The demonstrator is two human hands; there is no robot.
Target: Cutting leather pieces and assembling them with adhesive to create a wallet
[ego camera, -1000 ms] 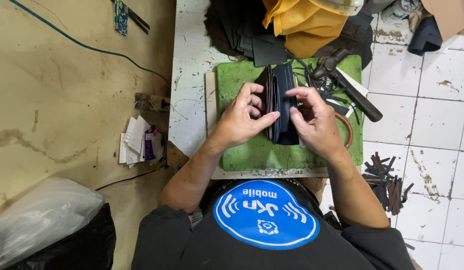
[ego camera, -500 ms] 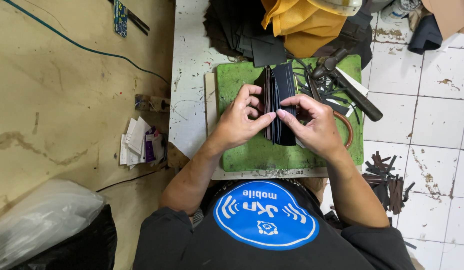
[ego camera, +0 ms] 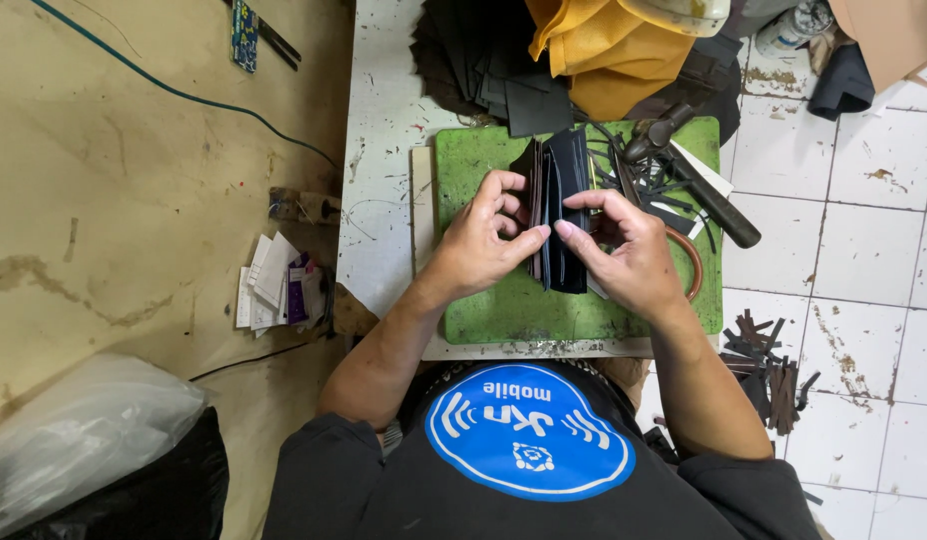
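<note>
Both my hands hold a stack of thin black leather pieces [ego camera: 562, 180] standing on edge over a green cutting mat [ego camera: 504, 310]. My left hand [ego camera: 481, 237] grips the stack's left side, fingers curled over its top and thumb pressed to the front. My right hand [ego camera: 634, 255] holds the right side, its index finger and thumb pinching the near corner. The two thumbs almost meet at the stack's near edge.
A pile of black cut pieces [ego camera: 484, 60] and a yellow cloth [ego camera: 604, 50] lie beyond the mat. A hammer [ego camera: 699, 185] and scraps rest at the mat's right. Dark leather offcuts [ego camera: 769, 365] lie on the tiled floor; paper packets [ego camera: 279, 285] and a plastic bag [ego camera: 74, 440] lie left.
My hands have shifted slightly on the stack, the right fingers sliding toward its near corner. The stack stays upright on the mat.
</note>
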